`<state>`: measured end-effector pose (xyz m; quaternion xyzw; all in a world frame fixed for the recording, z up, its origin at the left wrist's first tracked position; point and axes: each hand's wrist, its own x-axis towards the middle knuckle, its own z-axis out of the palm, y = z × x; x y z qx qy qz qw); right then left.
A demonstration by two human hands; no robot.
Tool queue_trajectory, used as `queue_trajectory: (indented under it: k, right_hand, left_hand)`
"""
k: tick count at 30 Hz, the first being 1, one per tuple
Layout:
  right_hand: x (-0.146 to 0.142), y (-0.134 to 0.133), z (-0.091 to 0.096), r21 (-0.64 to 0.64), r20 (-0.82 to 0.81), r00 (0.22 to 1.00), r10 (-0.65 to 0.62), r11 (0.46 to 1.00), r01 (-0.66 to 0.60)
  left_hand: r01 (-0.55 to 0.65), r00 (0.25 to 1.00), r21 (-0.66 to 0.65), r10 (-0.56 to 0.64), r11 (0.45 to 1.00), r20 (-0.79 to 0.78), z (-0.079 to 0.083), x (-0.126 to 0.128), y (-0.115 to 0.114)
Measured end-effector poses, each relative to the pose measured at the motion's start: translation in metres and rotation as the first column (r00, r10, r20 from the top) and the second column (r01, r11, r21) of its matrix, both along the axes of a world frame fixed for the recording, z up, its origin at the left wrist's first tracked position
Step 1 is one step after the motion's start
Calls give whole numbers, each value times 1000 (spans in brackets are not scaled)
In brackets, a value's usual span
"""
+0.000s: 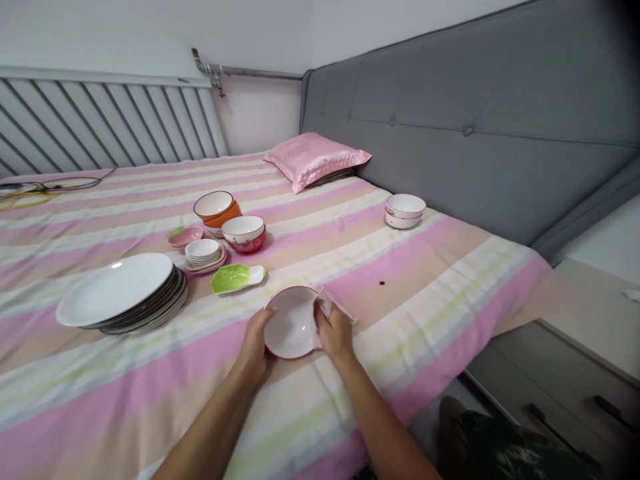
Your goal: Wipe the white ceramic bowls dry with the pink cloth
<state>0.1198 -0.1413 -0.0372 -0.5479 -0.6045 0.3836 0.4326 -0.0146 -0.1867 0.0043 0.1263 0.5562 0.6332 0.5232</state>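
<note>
A white bowl (290, 325) with a red rim is tipped toward me above the striped bed cover. My left hand (256, 343) grips its left side, thumb over the rim and the other fingers hidden behind it. At the right rim, my right hand (334, 331) is closed on a pale thin cloth or tissue (326, 305), which is pressed against the bowl. Just beyond the bowl lies a green leaf-shaped dish (231, 279) with a white end.
Left stands a plate stack (120, 290). Behind are small white dishes (203, 251), pink dishes (186, 236), orange bowls (216, 207) and red-and-white bowls (244, 232). Two stacked bowls (404, 208) sit near the grey headboard (450, 100). A pink pillow (320, 157) and a nightstand (565, 360) also show.
</note>
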Motion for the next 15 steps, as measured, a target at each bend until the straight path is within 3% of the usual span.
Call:
queue_trajectory:
  k: [4, 7, 12, 15]
  right_hand:
    - [1, 0, -6, 34, -144, 989, 38, 999, -34]
    - [4, 2, -4, 17, -414, 909, 51, 999, -49]
    - [26, -3, 15, -93, -847, 531, 12, 981, -170]
    - [35, -14, 31, -143, -917, 393, -68, 976, -164]
  left_hand:
    - [-67, 997, -24, 68, 997, 24, 1, 3, 0]
    - [-137, 989, -9, 137, 991, 45, 2, 5, 2]
    - [-214, 976, 61, 211, 975, 57, -6, 3, 3]
    - [-156, 986, 124, 162, 980, -45, -16, 3, 1]
